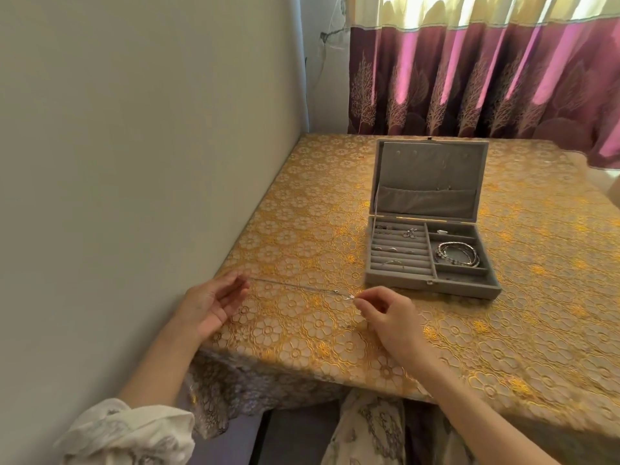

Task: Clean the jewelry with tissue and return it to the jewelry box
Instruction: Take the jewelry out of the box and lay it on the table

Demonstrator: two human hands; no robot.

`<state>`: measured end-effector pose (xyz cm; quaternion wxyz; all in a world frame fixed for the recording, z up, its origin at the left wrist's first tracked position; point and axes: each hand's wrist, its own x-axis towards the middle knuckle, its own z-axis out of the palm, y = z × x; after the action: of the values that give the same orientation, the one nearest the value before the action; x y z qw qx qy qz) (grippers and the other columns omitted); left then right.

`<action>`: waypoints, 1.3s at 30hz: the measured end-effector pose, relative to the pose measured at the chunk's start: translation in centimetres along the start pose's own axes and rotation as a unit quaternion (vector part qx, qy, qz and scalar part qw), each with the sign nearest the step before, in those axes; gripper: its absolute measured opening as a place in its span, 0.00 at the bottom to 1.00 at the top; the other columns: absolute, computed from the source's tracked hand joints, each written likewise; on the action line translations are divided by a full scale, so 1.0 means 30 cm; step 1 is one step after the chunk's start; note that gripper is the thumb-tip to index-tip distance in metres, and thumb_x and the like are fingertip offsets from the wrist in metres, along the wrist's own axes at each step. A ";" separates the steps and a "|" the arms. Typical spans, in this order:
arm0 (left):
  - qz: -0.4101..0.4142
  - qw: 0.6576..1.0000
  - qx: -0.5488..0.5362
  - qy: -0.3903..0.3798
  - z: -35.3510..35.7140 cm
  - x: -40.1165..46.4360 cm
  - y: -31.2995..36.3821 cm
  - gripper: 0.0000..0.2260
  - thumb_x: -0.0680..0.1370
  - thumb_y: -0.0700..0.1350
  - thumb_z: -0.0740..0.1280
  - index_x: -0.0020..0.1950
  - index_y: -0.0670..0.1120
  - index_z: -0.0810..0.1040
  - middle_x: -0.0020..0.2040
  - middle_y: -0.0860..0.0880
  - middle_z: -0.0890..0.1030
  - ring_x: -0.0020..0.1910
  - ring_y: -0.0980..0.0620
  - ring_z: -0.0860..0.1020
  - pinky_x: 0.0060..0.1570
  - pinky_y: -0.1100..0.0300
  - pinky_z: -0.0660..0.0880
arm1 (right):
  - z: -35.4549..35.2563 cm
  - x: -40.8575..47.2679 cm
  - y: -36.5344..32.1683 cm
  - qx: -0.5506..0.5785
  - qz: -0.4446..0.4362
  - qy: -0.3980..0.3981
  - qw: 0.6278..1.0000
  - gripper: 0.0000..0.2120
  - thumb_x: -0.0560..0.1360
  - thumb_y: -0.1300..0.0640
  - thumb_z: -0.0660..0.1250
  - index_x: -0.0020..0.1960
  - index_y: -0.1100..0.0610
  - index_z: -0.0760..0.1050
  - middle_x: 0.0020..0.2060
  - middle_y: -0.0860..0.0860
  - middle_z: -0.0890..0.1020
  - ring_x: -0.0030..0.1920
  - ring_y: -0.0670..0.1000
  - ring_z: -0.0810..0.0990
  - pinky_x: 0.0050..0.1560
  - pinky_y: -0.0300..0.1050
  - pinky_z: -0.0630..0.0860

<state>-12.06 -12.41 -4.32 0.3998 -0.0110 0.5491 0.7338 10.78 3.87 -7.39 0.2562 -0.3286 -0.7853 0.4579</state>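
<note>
Thin chain taut between pinching right hand and left hand, left fingertip contact indistinct.

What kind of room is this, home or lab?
Most likely a home room. A table under a gold floral tablecloth sits in a corner by a patterned maroon curtain, with an open grey jewelry box on it.

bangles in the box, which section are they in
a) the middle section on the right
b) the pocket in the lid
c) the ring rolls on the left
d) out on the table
a: the bangles lie coiled in the middle right-hand section of the open box, beside the ring rolls, not in the lid pocket.
</note>
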 end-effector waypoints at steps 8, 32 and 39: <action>0.177 0.902 0.374 0.127 -0.017 0.045 -0.028 0.08 0.77 0.40 0.65 0.53 0.39 0.78 0.45 0.46 0.82 0.40 0.52 0.78 0.35 0.65 0.75 | 0.064 0.007 0.070 -0.164 -0.101 0.088 0.977 0.04 0.69 0.58 0.73 0.43 0.53 0.81 0.40 0.45 0.76 0.44 0.47 0.72 0.46 0.48 0.72; 0.260 0.698 0.647 0.163 -0.018 0.055 -0.067 0.14 0.77 0.46 0.65 0.60 0.40 0.75 0.54 0.42 0.77 0.54 0.45 0.74 0.57 0.52 0.68 | 0.063 -0.003 0.092 -0.237 -0.090 0.082 0.964 0.05 0.70 0.56 0.71 0.45 0.52 0.80 0.44 0.48 0.77 0.49 0.50 0.71 0.48 0.45 0.66; 0.377 0.658 0.651 0.038 0.161 -0.023 -0.166 0.17 0.78 0.47 0.62 0.65 0.44 0.71 0.63 0.50 0.72 0.63 0.56 0.68 0.65 0.60 0.63 | -0.045 -0.007 0.057 -0.118 -0.087 0.027 0.989 0.07 0.75 0.59 0.65 0.53 0.55 0.77 0.47 0.45 0.77 0.47 0.43 0.75 0.50 0.36 0.73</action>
<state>-6.56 -8.48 -6.05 -0.0268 0.4321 0.8583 0.2755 12.34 5.09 -8.31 0.2755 -0.2994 -0.8523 0.3287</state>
